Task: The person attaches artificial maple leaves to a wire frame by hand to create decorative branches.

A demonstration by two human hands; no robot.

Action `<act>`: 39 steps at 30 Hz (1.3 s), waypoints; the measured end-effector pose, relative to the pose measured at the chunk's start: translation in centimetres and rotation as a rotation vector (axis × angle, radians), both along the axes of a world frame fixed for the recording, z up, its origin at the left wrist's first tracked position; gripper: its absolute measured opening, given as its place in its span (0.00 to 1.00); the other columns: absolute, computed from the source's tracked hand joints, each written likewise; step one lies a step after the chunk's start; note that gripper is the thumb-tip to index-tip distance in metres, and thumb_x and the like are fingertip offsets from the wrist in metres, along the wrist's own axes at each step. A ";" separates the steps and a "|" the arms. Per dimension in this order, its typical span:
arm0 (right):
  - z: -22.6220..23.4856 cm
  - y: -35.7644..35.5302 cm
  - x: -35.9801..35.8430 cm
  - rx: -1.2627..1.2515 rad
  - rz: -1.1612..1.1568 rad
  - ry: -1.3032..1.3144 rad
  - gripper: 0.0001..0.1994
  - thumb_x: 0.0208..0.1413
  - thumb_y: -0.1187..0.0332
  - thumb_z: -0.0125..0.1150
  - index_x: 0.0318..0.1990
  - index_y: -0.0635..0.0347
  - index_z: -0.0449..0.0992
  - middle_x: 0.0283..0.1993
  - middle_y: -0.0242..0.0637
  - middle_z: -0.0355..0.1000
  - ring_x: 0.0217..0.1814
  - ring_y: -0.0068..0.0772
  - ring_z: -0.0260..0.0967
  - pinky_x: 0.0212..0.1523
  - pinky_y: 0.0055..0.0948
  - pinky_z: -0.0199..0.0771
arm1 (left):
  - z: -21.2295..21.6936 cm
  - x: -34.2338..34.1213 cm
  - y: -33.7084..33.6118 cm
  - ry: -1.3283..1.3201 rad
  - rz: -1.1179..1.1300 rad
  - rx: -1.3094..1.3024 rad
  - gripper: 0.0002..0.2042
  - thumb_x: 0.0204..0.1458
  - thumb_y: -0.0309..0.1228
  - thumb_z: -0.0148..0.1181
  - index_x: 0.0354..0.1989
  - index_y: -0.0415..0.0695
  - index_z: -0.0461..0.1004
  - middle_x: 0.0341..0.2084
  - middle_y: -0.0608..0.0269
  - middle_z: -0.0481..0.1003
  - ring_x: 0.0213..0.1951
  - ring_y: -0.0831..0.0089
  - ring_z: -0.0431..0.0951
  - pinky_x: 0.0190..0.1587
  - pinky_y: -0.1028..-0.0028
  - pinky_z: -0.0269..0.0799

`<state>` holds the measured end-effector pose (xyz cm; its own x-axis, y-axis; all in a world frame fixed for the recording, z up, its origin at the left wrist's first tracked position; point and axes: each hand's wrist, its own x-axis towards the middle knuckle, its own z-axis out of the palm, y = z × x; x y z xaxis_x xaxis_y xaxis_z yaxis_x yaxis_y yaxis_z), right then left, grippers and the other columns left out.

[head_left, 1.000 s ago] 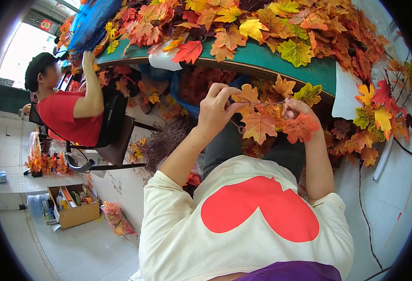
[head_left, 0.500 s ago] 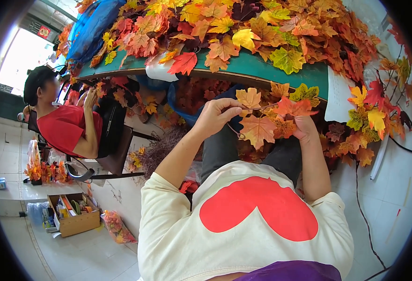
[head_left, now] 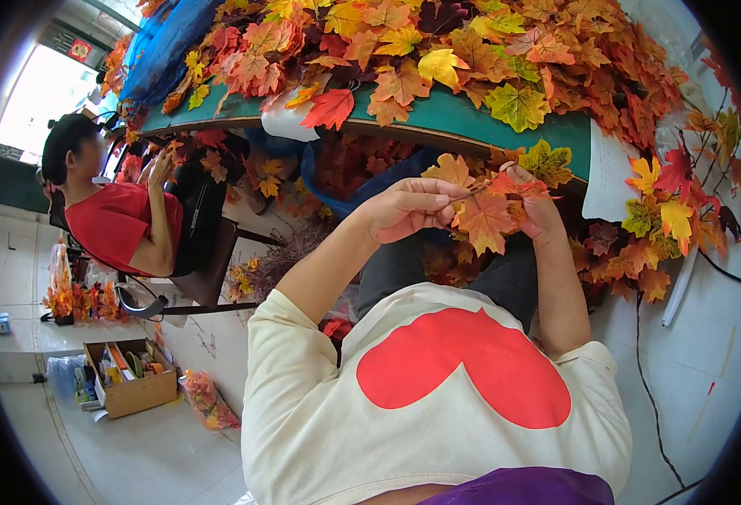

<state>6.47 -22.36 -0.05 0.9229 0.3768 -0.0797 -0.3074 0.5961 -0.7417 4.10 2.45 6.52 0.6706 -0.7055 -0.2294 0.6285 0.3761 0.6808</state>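
Observation:
In front of my lap I hold an artificial maple leaf branch point(head_left: 483, 222) with orange leaves and a thin dark stem. My left hand point(head_left: 406, 208) is closed, thumb and fingertips pinching the branch at its left side. At the other side my right hand point(head_left: 542, 217) is closed round the branch, its fingers partly covered by a red-orange leaf. A spotted yellow-green leaf point(head_left: 546, 163) sticks up just beyond the right fingers. Exactly where the stem passes between the hands is partly hidden by leaves.
A green table point(head_left: 463, 124) ahead carries a big heap of artificial autumn leaves point(head_left: 505, 50). Finished-looking leafy stems point(head_left: 674, 210) stand at the right. Leftward sits a person in a red shirt point(head_left: 122, 220). A cardboard box point(head_left: 139, 391) and a bag of leaves point(head_left: 209, 400) lie on the floor.
My left hand has moved right, closer to the right hand. My right hand has shifted slightly up, and the branch's leaves have turned and bunched between the hands.

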 end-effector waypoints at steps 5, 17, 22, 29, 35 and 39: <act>-0.8 -0.4 0.5 0.037 -0.001 -0.024 0.08 0.59 0.66 0.45 0.40 0.59 0.66 0.37 0.28 0.66 0.40 0.21 0.65 0.43 0.22 0.66 | 0.2 0.1 -0.8 0.101 -0.047 0.027 0.13 0.54 0.29 0.50 0.46 0.37 0.68 0.24 0.67 0.74 0.31 0.75 0.76 0.39 0.74 0.71; -0.8 1.2 -0.7 0.002 0.010 0.163 0.11 0.56 0.69 0.48 0.45 0.61 0.68 0.44 0.35 0.69 0.45 0.28 0.68 0.46 0.27 0.69 | 1.1 0.2 -2.8 0.147 -0.056 0.019 0.11 0.54 0.34 0.51 0.42 0.44 0.70 0.23 0.70 0.74 0.23 0.82 0.74 0.21 0.86 0.67; -0.3 2.2 -1.5 -0.025 0.110 0.238 0.13 0.58 0.67 0.45 0.47 0.65 0.68 0.46 0.36 0.69 0.44 0.29 0.70 0.44 0.27 0.71 | 2.0 -0.1 -4.5 0.170 0.198 0.196 0.10 0.51 0.32 0.55 0.41 0.45 0.70 0.21 0.70 0.71 0.15 0.85 0.66 0.17 0.84 0.61; 3.5 0.1 -2.6 -0.561 0.161 0.071 0.14 0.56 0.64 0.49 0.45 0.62 0.71 0.39 0.36 0.73 0.36 0.26 0.72 0.33 0.23 0.72 | 0.5 -0.5 -2.3 0.142 0.317 0.036 0.07 0.51 0.32 0.54 0.38 0.47 0.69 0.25 0.69 0.72 0.15 0.85 0.62 0.16 0.84 0.54; 9.8 -6.6 -0.3 -0.953 -0.392 -0.305 0.12 0.58 0.63 0.49 0.39 0.62 0.73 0.31 0.31 0.72 0.29 0.17 0.68 0.30 0.16 0.68 | 1.4 0.1 -3.9 0.112 0.372 -0.058 0.05 0.53 0.30 0.52 0.35 0.44 0.70 0.25 0.69 0.72 0.16 0.85 0.65 0.17 0.85 0.60; 11.3 -8.4 4.0 -1.102 -0.547 -0.431 0.11 0.56 0.64 0.50 0.39 0.62 0.74 0.32 0.30 0.73 0.30 0.17 0.68 0.31 0.17 0.67 | 2.1 0.4 -4.7 0.111 0.405 0.065 0.07 0.54 0.29 0.51 0.39 0.43 0.69 0.26 0.69 0.73 0.20 0.86 0.72 0.21 0.88 0.70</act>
<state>10.44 -30.78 11.27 0.9637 -0.1270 0.2350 0.1638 -0.4141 -0.8954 4.46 -2.28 8.64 0.8594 -0.3716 -0.3512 0.5096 0.5662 0.6479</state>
